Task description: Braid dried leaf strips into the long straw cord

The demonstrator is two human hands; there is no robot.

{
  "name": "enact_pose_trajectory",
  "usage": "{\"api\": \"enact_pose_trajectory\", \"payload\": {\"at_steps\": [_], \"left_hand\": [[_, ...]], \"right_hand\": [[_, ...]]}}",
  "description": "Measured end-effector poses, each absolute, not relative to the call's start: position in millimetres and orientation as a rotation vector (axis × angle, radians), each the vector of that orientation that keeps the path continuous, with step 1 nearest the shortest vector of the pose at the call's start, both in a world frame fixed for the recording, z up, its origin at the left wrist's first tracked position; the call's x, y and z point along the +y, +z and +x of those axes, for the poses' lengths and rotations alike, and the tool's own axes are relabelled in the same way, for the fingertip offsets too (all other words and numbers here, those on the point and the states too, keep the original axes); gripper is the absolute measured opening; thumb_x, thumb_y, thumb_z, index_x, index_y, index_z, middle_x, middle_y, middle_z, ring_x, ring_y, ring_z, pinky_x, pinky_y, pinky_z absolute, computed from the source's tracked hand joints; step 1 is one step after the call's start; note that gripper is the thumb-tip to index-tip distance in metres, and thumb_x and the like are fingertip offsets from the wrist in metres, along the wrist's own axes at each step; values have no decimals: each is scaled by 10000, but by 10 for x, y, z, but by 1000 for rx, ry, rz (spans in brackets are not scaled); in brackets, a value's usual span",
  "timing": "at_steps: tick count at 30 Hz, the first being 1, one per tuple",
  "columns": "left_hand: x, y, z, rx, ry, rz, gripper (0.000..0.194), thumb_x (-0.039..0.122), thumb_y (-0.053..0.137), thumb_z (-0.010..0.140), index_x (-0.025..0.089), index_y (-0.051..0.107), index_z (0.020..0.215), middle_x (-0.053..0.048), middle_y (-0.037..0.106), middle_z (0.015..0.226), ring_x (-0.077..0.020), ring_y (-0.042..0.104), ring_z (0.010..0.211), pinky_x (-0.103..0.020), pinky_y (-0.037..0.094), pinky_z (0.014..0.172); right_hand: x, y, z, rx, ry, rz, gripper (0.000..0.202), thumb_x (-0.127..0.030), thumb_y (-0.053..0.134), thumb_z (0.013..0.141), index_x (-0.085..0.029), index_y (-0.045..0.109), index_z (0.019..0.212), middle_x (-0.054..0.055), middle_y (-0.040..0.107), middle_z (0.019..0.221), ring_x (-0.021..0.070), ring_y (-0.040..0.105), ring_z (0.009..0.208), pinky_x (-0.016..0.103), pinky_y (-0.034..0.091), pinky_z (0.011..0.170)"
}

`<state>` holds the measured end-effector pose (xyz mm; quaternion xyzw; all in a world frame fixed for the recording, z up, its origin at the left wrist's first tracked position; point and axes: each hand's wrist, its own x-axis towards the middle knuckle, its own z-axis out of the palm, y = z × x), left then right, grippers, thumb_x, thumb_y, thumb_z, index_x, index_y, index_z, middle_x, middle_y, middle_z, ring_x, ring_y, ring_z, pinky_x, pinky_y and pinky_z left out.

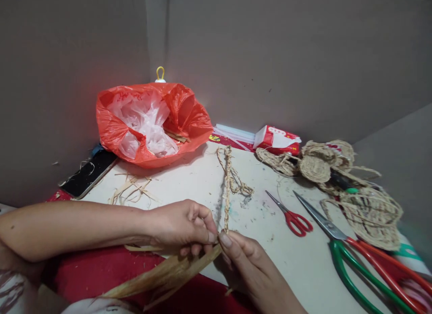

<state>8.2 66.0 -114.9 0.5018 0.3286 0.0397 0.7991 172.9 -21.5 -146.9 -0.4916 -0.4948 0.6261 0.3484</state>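
A braided straw cord (227,188) runs up the white table from my fingertips and loops back at its far end. My left hand (189,224) pinches the near end of the braid, where loose strands meet. Touching it from the right, my right hand (245,255) holds the same end between thumb and fingers. Wide tan straw strips (162,275) hang from the pinch toward the lower left, over a dark red surface. Small red-handled scissors (292,217) lie right of the braid, beside large shears (340,242) with green and red handles.
A red plastic bag (199,120) holding white plastic stands at the back left, near a black phone (88,173). Straw scraps (133,188) lie before it. A red tissue pack (278,140) and coiled straw pieces (367,210) sit at the back and right. Grey walls enclose the table (259,260).
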Motion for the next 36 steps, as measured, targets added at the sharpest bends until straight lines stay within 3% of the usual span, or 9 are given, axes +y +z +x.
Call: {"api": "enact_pose_trajectory", "payload": {"at_steps": [4,9,15,20,23,28,30,33,36], "left_hand": [[692,-1092,74,722,100,1227,97,212,609,704,140,545,712,50,541,534,-40,430,452,-156,300,450],[685,-999,60,749,34,1319,44,210,528,724,169,523,740,68,533,495,-47,339,347,-174,241,370],[597,-951,83,823,19,1327,55,153,469,697,165,499,742,53,559,472,-43,314,315,-173,257,381],[538,-902,127,830,-81,1211,45,165,392,805,191,381,770,31,596,546,-97,513,361,-183,354,400],[507,-901,141,863,-62,1217,89,185,337,871,191,349,784,17,596,584,-108,559,406,-205,407,435],[434,-911,124,882,61,1408,49,213,377,861,183,386,824,16,573,593,-117,567,475,-230,441,480],[406,-893,112,903,77,1529,41,205,387,839,191,404,874,32,559,572,-124,550,465,-220,418,455],[376,-852,100,950,69,1736,128,209,404,822,193,446,942,40,555,545,-122,520,449,-205,378,448],[347,-808,99,994,93,1919,160,235,443,820,171,513,949,21,564,544,-123,516,479,-205,359,485]], "right_hand": [[-223,-1457,1717,-1333,1522,-1345,436,-543,381,905,-199,395,637,-32,333,562,107,290,516,238,252,465],[-222,-1416,1680,-1344,1506,-1360,429,-544,415,892,-173,518,702,-10,426,585,104,321,505,235,257,454],[-211,-1384,1638,-1206,1659,-1277,481,-610,439,850,-181,471,636,-50,311,521,90,251,472,223,208,433],[-207,-1366,1645,-1213,1700,-1222,441,-549,469,869,-164,514,658,-42,374,545,90,286,496,218,245,470],[-202,-1393,1636,-1178,1637,-1182,424,-493,520,865,-154,513,610,-21,448,559,88,348,516,217,294,501],[-227,-1488,1560,-768,1745,-1140,374,-480,599,811,-151,542,645,-70,397,445,34,149,379,198,103,371],[-247,-1505,1522,-670,1746,-1135,364,-483,648,767,-148,553,662,-74,395,450,27,140,384,190,85,366],[-280,-1499,1472,-607,1727,-1154,365,-470,688,733,-152,534,641,-111,255,434,29,125,396,182,87,364],[-304,-1476,1437,-583,1725,-1157,371,-455,701,725,-162,498,621,-117,212,451,29,119,404,181,87,362]]}}
